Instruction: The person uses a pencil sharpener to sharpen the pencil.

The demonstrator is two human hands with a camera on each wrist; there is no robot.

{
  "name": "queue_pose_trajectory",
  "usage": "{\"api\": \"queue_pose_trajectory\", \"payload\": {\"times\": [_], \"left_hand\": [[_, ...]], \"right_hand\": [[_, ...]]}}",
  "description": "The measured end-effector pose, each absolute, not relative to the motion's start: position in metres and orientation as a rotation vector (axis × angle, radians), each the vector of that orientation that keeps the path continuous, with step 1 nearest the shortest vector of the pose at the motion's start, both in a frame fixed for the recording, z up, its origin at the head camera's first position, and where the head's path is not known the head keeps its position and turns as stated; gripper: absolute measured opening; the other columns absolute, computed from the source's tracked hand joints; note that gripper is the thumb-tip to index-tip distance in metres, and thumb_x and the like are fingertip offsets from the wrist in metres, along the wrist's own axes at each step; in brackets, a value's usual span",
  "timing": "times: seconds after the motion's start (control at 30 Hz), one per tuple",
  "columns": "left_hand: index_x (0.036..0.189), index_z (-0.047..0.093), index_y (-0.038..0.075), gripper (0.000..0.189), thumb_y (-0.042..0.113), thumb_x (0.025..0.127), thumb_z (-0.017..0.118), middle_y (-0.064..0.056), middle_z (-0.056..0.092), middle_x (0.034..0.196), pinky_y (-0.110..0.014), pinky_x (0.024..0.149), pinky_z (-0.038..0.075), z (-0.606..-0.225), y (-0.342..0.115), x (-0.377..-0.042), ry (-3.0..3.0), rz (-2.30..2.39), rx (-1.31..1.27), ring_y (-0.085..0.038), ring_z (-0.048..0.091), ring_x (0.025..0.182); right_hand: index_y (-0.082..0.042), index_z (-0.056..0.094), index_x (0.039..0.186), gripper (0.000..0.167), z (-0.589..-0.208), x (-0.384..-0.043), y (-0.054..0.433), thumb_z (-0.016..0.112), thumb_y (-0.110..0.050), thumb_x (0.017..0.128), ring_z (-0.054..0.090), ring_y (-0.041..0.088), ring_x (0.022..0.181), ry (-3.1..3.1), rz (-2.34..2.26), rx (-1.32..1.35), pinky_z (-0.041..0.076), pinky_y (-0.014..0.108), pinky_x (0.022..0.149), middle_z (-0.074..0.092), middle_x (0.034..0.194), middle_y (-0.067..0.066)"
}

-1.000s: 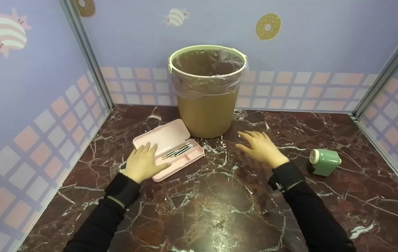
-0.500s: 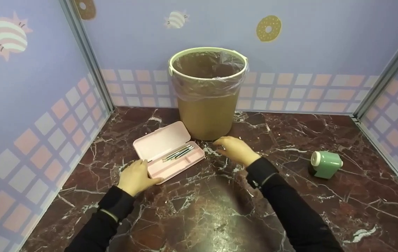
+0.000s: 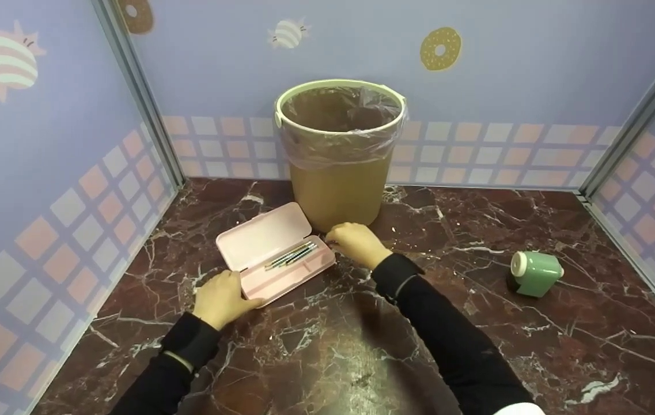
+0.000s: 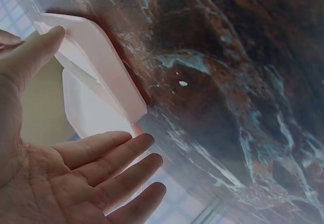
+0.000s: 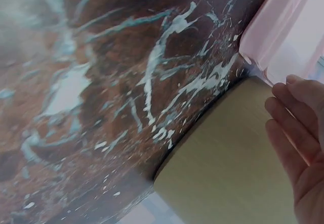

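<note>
A pink pencil case (image 3: 258, 288) lies unfolded on the dark marbled table, its lid (image 3: 261, 236) tipped back toward the bin. Several slim pencils (image 3: 291, 256) lie in its tray. My left hand (image 3: 219, 300) is at the case's near left end, thumb along the front corner; in the left wrist view its fingers (image 4: 121, 163) are extended and apart. At the opposite end is my right hand (image 3: 357, 243), beside the right corner. Its fingers (image 5: 293, 133) bend loosely in the right wrist view, with nothing visible between them; whether they touch the case I cannot tell.
A tan waste bin (image 3: 339, 190) with a clear plastic liner stands directly behind the case. A green boxy device (image 3: 537, 274) with a cream round end sits at the right. Small pale crumbs (image 3: 393, 229) dot the table. Patterned panels enclose the back and sides.
My right hand has moved leftward and down to the case's right end. My left hand has drawn back from over the case to its near left corner. The pencils remain in the tray.
</note>
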State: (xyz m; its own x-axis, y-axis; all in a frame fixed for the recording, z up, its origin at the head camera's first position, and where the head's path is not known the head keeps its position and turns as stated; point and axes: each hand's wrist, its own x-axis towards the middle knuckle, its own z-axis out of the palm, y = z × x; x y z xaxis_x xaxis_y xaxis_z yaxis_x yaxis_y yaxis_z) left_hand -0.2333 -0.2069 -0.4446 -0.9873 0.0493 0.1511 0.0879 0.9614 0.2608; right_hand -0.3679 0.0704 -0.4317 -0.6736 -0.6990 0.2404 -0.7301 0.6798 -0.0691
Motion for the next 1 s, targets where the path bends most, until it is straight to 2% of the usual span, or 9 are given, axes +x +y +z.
{"api": "queue_pose_trajectory", "payload": {"times": [0.17, 0.4, 0.57, 0.77, 1.0], "left_hand": [[0.101, 0.066, -0.010, 0.062, 0.041, 0.072, 0.088, -0.025, 0.072, 0.099, -0.057, 0.079, 0.056, -0.446, -0.206, -0.237, -2.983, -0.463, -0.105, -0.043, 0.070, 0.090], [0.105, 0.068, -0.008, 0.060, 0.039, 0.073, 0.088, -0.025, 0.072, 0.103, -0.056, 0.078, 0.056, -0.444, -0.205, -0.239, -3.011, -0.521, -0.116, -0.041, 0.070, 0.090], [0.105, 0.069, -0.004, 0.057, 0.038, 0.072, 0.088, -0.024, 0.073, 0.101, -0.056, 0.077, 0.056, -0.444, -0.206, -0.239, -2.997, -0.540, -0.123, -0.039, 0.071, 0.089], [0.102, 0.069, -0.004, 0.056, 0.040, 0.072, 0.088, -0.024, 0.073, 0.099, -0.057, 0.075, 0.055, -0.445, -0.209, -0.238, -2.997, -0.524, -0.098, -0.042, 0.071, 0.087], [0.100, 0.068, -0.006, 0.057, 0.040, 0.073, 0.087, -0.025, 0.072, 0.096, -0.057, 0.072, 0.055, -0.447, -0.209, -0.239, -2.993, -0.513, -0.126, -0.042, 0.070, 0.082]], "right_hand": [[-0.007, 0.078, 0.095, 0.008, -0.436, -0.374, 0.057, 0.071, -0.007, 0.091, 0.075, 0.031, 0.086, -2.695, 0.210, 1.165, 0.059, 0.047, 0.075, 0.078, 0.093, 0.008], [-0.010, 0.078, 0.094, 0.012, -0.444, -0.379, 0.044, 0.069, -0.002, 0.090, 0.074, 0.031, 0.079, -2.643, 0.135, 1.214, 0.059, 0.046, 0.070, 0.076, 0.085, 0.010], [-0.010, 0.077, 0.086, 0.008, -0.453, -0.382, 0.034, 0.070, -0.007, 0.089, 0.074, 0.029, 0.079, -2.631, 0.065, 1.227, 0.059, 0.042, 0.070, 0.078, 0.088, 0.009], [-0.014, 0.078, 0.089, 0.013, -0.456, -0.385, 0.026, 0.067, -0.006, 0.087, 0.074, 0.026, 0.083, -2.654, -0.050, 1.181, 0.060, 0.041, 0.073, 0.079, 0.093, 0.006], [-0.014, 0.077, 0.086, 0.013, -0.454, -0.383, 0.021, 0.067, -0.005, 0.087, 0.075, 0.023, 0.079, -2.604, -0.167, 1.186, 0.061, 0.038, 0.070, 0.079, 0.089, 0.003]]}}
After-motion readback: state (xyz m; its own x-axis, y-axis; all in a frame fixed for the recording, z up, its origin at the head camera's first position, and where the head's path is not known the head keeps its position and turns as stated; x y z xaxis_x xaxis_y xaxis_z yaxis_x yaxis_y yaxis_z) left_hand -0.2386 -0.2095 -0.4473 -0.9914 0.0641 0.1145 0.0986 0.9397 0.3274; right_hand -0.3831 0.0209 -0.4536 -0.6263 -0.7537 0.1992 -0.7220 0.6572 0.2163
